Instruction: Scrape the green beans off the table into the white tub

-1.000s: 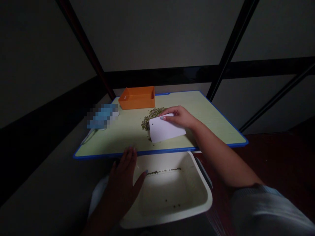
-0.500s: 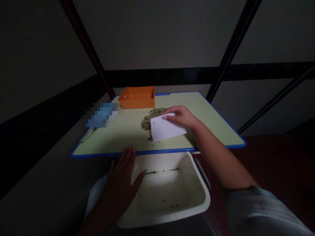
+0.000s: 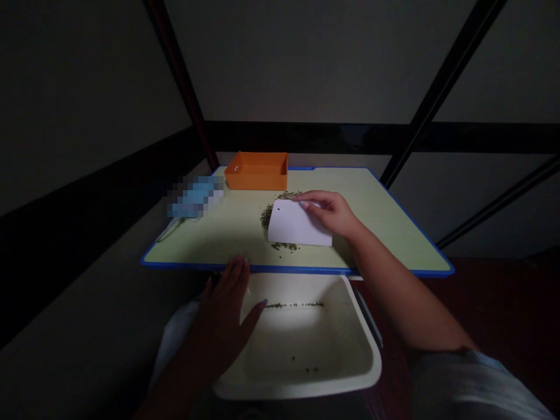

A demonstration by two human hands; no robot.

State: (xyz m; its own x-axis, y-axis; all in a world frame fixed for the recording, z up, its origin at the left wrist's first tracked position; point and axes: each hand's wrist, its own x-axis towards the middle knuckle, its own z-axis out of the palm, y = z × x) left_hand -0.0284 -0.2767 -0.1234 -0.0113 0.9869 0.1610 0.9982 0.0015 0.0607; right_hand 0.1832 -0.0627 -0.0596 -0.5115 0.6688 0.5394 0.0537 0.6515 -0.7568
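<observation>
honestly, white scraper (image 3: pixel 295 227) looks light, stiffish; right hand (image 3: pixel 330 211) pinches its top edge, best spot, among grains (image 3: pixel 286 246) on the worktop (image 3: pixel 378 204). left hand (image 3: pixel 228 309) spreads by the tub (image 3: pixel 301 389), can't tell if gripping.

A white scraper (image 3: pixel 295 226), a small hole in its upper corner, leans in the right hand (image 3: pixel 336 213) — dark greenish grains (image 3: pixel 265 216) lie scattered around it. The pale tub (image 3: pixel 301 335) sits at the left hand (image 3: pixel 225 297) — nearly bare, a thin row of grains inside.
</observation>
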